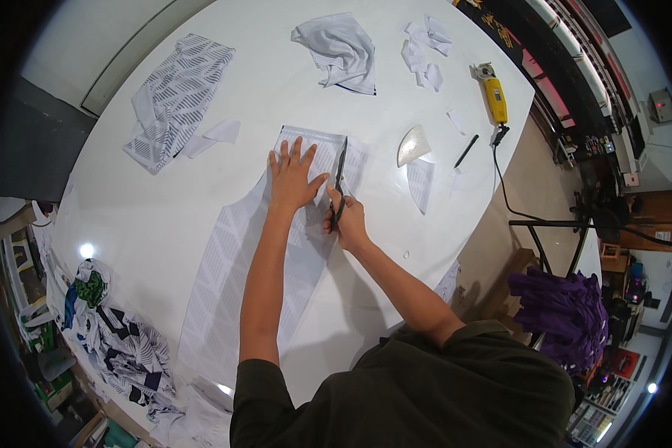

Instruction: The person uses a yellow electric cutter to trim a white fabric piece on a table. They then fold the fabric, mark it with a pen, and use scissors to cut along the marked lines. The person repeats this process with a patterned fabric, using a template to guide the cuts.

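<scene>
A long, pale patterned fabric piece (224, 276) lies flat on the white table (403, 261), its far end squared off. Pressing down on it near that far end is my left hand (293, 179), flat with the fingers spread. My right hand (349, 224) grips the handles of dark scissors (341, 166), whose blades point away from me along the fabric's right edge. A strip of fabric (358, 160) shows just right of the blades. How far the blades are parted is hard to make out.
Striped fabric (179, 97) and a crumpled white cloth (347, 56) lie farther back. At right are a yellow corded rotary cutter (494, 97), a black pen (467, 151), a curved translucent piece (412, 144) and scraps (428, 45). Patterned cloth (127, 336) is heaped at left; purple fabric (564, 313) hangs right.
</scene>
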### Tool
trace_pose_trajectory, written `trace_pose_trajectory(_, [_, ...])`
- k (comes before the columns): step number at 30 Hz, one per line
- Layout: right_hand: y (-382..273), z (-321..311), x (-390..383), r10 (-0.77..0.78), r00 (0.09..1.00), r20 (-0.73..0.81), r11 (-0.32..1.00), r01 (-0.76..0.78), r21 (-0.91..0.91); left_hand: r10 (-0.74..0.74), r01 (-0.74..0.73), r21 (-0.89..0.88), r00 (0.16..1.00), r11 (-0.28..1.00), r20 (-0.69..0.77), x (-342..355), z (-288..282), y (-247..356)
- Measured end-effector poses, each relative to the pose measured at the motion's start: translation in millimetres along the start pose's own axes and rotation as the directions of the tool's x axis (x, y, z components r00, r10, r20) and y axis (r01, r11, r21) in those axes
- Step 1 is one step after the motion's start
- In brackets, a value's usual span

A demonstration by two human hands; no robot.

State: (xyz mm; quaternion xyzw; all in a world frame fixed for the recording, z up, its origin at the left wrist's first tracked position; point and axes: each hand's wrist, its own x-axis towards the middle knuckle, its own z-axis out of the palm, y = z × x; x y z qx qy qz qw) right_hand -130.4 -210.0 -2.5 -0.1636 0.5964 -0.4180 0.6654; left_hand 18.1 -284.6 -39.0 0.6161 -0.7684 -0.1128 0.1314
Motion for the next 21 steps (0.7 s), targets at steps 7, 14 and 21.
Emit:
trace_pose_trajectory(7, [1,0,1,-0.008,1.000,-0.015,0.999,0.007,-0.044,0.006,-0.006,0.013,1.000,1.000,-0.009,-1,1,-2])
trace_pose_trajectory(14, [5,0,2,-0.027,0.999,-0.032,0.997,0.025,-0.073,0.009,-0.009,0.006,1.000,1.000,-0.012,-1,1,-1])
trace_pose_trajectory(21, [10,2,4,-0.026,0.999,-0.022,0.999,0.026,-0.024,-0.005,0.005,0.009,1.000,1.000,0.012,0,0,-1])
